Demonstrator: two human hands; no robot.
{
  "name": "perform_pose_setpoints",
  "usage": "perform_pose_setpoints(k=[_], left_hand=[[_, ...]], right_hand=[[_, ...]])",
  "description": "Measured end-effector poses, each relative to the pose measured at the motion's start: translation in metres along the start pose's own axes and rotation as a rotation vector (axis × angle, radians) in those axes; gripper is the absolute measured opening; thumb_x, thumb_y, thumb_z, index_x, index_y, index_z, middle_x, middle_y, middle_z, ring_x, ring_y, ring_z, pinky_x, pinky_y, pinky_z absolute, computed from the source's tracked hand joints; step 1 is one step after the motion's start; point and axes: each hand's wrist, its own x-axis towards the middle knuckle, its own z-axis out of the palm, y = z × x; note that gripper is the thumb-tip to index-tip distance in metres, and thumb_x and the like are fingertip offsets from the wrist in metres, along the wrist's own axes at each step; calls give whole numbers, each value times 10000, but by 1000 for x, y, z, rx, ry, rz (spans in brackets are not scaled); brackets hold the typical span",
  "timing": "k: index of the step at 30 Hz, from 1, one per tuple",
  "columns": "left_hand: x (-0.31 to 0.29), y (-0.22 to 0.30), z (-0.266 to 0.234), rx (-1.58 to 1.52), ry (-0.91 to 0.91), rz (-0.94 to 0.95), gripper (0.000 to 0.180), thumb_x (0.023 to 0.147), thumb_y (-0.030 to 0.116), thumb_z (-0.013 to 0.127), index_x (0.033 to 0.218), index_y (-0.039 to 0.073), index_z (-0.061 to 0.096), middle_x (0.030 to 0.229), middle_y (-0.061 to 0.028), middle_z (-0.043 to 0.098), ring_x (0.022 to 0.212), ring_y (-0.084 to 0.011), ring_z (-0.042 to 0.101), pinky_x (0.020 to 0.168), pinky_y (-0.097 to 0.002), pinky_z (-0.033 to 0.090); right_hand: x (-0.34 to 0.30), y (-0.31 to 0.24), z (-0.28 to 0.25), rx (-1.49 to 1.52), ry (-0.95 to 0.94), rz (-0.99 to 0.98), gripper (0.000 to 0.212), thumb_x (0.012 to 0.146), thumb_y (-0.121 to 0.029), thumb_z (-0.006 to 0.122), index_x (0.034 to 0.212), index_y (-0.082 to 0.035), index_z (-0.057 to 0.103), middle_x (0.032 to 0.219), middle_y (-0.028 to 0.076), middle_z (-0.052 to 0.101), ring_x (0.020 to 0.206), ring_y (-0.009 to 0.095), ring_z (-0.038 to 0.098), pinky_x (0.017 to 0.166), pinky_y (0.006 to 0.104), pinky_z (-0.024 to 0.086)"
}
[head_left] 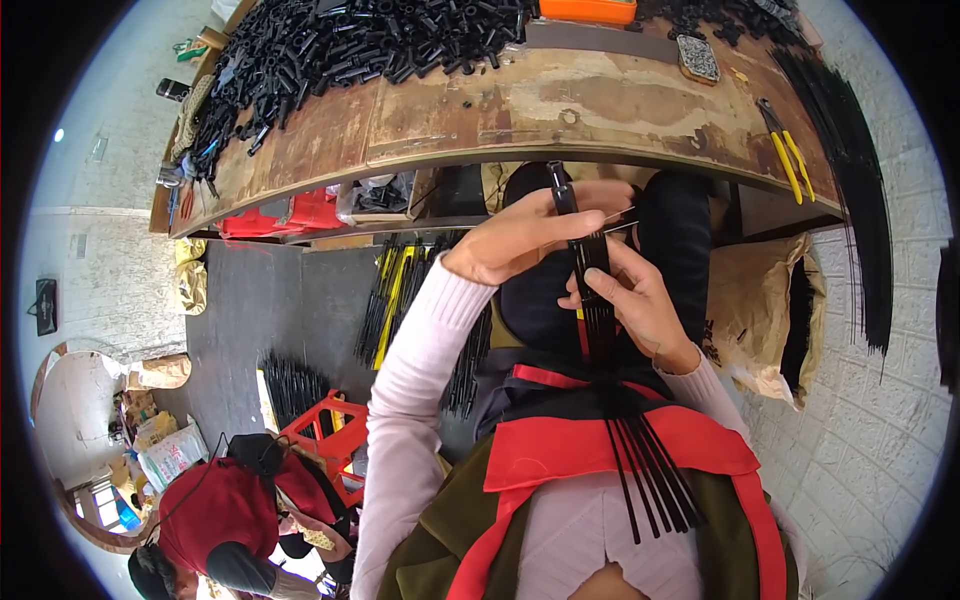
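Note:
A black umbrella frame, slim and folded, stands lengthwise between my hands above my lap. My left hand is closed round its upper part, thumb across the front, with the tube's end poking out above. Lower down, my right hand pinches the frame between thumb and fingers. A thin wire or rib juts out to the right beside my left fingers. Below the hands, a fan of thin black rods lies over my red-and-black apron; whether they join the frame is hidden.
A wooden workbench ahead bears a heap of black tubular parts, an orange tray and yellow-handled pliers. Long black rods hang off its right end. A paper sack stands right; a co-worker sits lower left.

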Motion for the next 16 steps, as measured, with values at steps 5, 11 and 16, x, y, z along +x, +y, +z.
perform_pose_setpoints(k=[5, 11, 16], left_hand=[[-13, -18, -6, -94, 334, 132, 491, 902, 300, 680, 1278, 30, 517, 1103, -81, 641, 1011, -172, 624, 902, -330, 496], [-18, -9, -5, -165, 323, 143, 469, 925, 278, 651, 1289, 19, 508, 1151, -81, 637, 1036, -158, 607, 933, -322, 464], [-19, -17, 3, -108, 395, 129, 537, 922, 263, 656, 1364, 47, 442, 1213, -97, 616, 1123, -164, 573, 982, -328, 437]], right_hand=[[2, 0, 1, 6, 22, 27, 366, 968, -53, 523, 1319, 27, 464, 961, 104, 599, 847, 174, 626, 861, 416, 565], [1, 1, 1, 12, 32, 19, 353, 968, -73, 534, 1303, 22, 476, 961, 97, 601, 865, 170, 633, 855, 407, 571], [5, 1, 3, -6, 29, 35, 381, 966, -94, 551, 1322, 7, 463, 969, 102, 599, 882, 183, 634, 844, 411, 572]])
